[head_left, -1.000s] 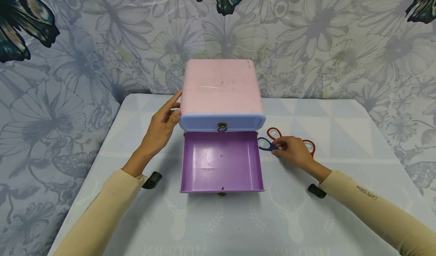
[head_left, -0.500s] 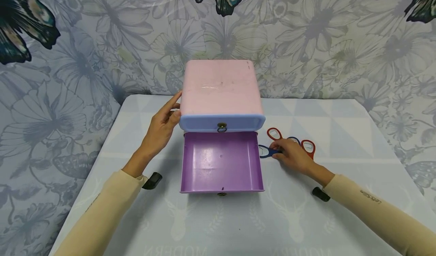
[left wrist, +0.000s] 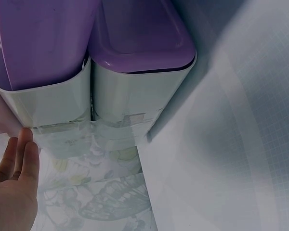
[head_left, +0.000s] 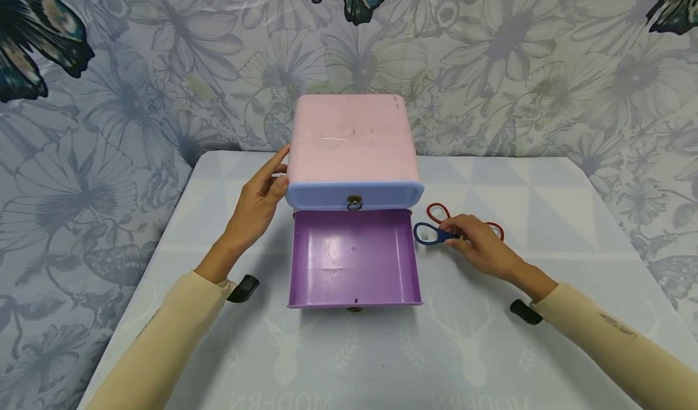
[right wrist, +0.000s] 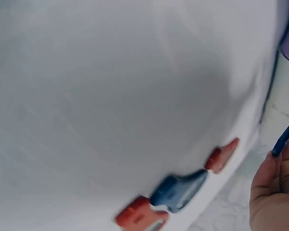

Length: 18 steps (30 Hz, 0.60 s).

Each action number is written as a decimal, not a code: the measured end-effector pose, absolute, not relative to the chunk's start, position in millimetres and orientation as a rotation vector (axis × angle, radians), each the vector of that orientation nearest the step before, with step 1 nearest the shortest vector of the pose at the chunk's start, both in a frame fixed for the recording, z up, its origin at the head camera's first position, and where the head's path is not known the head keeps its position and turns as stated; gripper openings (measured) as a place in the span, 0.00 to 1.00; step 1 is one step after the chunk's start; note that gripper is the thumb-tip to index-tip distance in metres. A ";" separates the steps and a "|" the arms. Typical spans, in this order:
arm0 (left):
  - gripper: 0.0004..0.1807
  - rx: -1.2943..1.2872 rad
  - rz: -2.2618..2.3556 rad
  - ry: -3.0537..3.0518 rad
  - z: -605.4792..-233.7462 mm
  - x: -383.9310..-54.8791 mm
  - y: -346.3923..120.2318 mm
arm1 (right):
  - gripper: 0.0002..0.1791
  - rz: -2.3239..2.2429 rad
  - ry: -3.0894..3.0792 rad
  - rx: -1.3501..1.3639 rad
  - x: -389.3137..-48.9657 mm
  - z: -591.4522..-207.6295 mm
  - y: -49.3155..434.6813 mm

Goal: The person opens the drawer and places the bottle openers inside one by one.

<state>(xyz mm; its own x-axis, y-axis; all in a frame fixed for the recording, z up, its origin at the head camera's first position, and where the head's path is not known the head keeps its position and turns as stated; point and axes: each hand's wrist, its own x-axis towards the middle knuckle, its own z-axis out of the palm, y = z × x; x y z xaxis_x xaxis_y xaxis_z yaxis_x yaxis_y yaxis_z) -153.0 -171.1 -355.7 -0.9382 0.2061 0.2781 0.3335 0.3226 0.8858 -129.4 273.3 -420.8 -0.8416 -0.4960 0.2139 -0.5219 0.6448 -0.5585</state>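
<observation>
blue scissors [head_left: 445, 236] pinched in right hand [head_left: 485, 246] at centre right, pink drawer box [head_left: 353, 140] touched by outstretched left hand [head_left: 254, 207], forearms [head_left: 163, 337] angled in from lower corners

Drawer unit [head_left: 353, 140] on tbl [head_left: 218, 355], drawer [head_left: 353, 261] in front, scissors [head_left: 444, 235] R, other scissors [right wrist: 176, 191] prob. behind

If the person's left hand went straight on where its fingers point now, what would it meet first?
The side of the pink-topped drawer cabinet. In the head view, the fingertips of the left hand seem to rest against it, so the way looks blocked at once, though exact contact is hard to judge.
</observation>
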 end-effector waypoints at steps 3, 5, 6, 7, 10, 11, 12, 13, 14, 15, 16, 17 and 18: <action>0.29 -0.505 -1.698 -2.459 -355.2 -152.7 -171.9 | 0.16 0.985 -2.785 0.888 -128.0 -413.1 273.0; 0.29 -0.507 -1.703 -2.456 -355.6 -152.9 -171.7 | 0.16 0.979 -2.772 0.899 -127.1 -407.3 272.7; 0.28 -0.506 -1.703 -2.454 -355.8 -153.0 -171.8 | 0.17 0.975 -2.763 0.910 -127.0 -404.4 272.4; 0.28 -0.506 -1.701 -2.454 -356.0 -153.2 -171.9 | 0.17 0.975 -2.756 0.920 -126.9 -401.6 272.0; 0.28 -0.511 -1.702 -2.450 -356.5 -153.7 -172.1 | 0.17 0.969 -2.739 0.945 -125.8 -393.3 271.0; 0.28 -0.511 -1.699 -2.452 -356.5 -153.7 -172.2 | 0.17 0.972 -2.730 0.955 -125.4 -390.8 270.7; 0.28 -0.512 -1.701 -2.451 -356.6 -153.8 -172.2 | 0.18 0.969 -2.724 0.960 -124.7 -388.5 270.5; 0.28 -0.513 -1.699 -2.451 -356.6 -153.8 -172.2 | 0.18 0.965 -2.721 0.962 -123.6 -386.2 270.2; 0.28 -0.513 -1.698 -2.451 -356.5 -153.7 -172.2 | 0.18 0.962 -2.719 0.960 -122.3 -383.7 269.6; 0.28 -0.512 -1.696 -2.451 -356.4 -153.7 -172.2 | 0.18 0.961 -2.714 0.959 -120.9 -381.1 268.8; 0.28 -0.512 -1.696 -2.452 -356.1 -153.5 -172.1 | 0.19 0.963 -2.708 0.958 -119.5 -378.5 267.8; 0.29 -0.512 -1.695 -2.452 -355.9 -153.4 -172.1 | 0.19 0.968 -2.710 0.953 -117.7 -375.5 266.6; 0.29 -0.512 -1.695 -2.452 -355.5 -153.2 -172.1 | 0.19 0.976 -2.709 0.951 -115.6 -372.3 265.0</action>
<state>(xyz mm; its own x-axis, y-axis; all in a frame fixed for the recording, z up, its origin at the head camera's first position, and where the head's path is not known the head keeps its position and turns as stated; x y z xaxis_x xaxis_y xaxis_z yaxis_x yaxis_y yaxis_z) -153.2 -172.1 -355.5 -0.9360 0.2082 0.2839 0.3392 0.3170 0.8857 -115.6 265.0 -372.3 -0.7978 -0.5237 0.2988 -0.5939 0.5972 -0.5391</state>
